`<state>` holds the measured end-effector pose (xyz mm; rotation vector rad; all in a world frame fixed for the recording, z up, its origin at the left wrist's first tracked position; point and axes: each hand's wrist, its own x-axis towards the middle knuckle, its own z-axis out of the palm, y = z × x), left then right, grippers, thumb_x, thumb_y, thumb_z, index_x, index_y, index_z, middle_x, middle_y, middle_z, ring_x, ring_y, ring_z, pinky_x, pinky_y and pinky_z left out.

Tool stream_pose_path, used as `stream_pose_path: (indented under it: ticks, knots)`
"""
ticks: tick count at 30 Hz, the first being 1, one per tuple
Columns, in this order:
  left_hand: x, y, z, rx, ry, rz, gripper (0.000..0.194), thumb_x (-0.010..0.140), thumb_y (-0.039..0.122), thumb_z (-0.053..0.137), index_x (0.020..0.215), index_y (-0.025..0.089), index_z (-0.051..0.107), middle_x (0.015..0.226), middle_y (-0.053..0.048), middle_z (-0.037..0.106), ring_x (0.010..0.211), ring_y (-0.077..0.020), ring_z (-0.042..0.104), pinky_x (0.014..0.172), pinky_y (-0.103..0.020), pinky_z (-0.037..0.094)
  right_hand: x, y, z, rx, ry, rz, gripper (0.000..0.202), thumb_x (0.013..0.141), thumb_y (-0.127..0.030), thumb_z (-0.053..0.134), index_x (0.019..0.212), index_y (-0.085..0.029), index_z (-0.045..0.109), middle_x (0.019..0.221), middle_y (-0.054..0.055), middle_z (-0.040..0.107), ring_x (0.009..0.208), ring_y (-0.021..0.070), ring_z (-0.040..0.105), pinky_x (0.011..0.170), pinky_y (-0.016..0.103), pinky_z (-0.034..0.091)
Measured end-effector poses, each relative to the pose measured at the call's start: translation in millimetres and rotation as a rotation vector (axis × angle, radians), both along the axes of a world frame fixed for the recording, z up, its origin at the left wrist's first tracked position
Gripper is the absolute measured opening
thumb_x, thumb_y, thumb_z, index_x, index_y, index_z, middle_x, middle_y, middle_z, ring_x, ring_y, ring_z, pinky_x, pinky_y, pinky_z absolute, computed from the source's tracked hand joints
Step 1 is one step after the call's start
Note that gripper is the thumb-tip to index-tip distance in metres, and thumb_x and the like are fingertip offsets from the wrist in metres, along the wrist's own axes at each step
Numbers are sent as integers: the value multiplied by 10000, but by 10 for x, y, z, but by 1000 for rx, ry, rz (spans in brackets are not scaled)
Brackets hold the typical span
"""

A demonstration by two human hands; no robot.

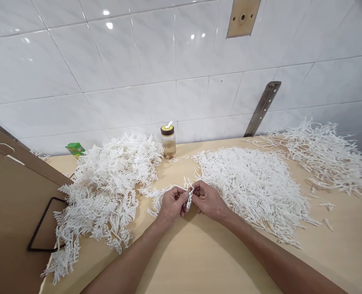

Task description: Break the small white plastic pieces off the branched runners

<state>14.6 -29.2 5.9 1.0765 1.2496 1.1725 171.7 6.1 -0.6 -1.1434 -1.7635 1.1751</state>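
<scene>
head view looks down on a pale wooden table (199, 261) where both forearms reach in from the bottom edge and meet near the middle. left hand (172, 204) is curled, knuckles up, fingers closed around one end of a white plastic comb-like strip (181, 191); right hand (208, 200) faces it, fingers pinched on the other end, so the two hands almost touch and the strip sits between them just above the tabletop. both wrists are bent slightly inward, the arms forming a v.

to the left lies a tall tangled heap of white strips (107, 183); just beyond the right hand spreads a flatter pile of the same pieces (251, 188), and a third scatter (325, 155) lies well apart at the far right. a clear jar with a dark lid (168, 141) stands against the white tiled wall (138, 61), between the heaps. a small green box (75, 149) sits at the wall behind the left heap, and a brown cardboard box (9, 196) fills the left edge.
</scene>
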Motion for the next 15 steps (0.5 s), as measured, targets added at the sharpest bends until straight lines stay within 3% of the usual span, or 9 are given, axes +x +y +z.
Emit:
stream_pose_path:
  ticks: [3, 7, 15]
  knots:
    - [1, 1, 14, -19, -7, 13, 371, 764, 514, 707, 730, 161, 598, 460, 32, 559, 340, -62, 424, 354, -175, 302, 57, 26, 7, 223, -67, 5, 212, 827, -242, 601, 1029, -193, 561, 852, 39, 648, 683, 151, 621, 547, 262, 532]
    - [-2, 16, 0, -19, -54, 42, 357, 755, 505, 695, 698, 176, 570, 453, 34, 555, 341, -70, 432, 350, -179, 307, 103, 25, 60, 496, -59, 46, 182, 868, -183, 532, 1037, -205, 594, 972, 74, 601, 751, 147, 600, 505, 224, 510]
    - [10, 8, -15, 8, 5, 29, 332, 789, 480, 661, 691, 181, 554, 443, 42, 532, 340, -70, 402, 357, -186, 288, 96, 4, 129, 421, -71, 133, 241, 896, -223, 534, 1081, -234, 688, 912, 73, 603, 730, 154, 596, 471, 216, 483]
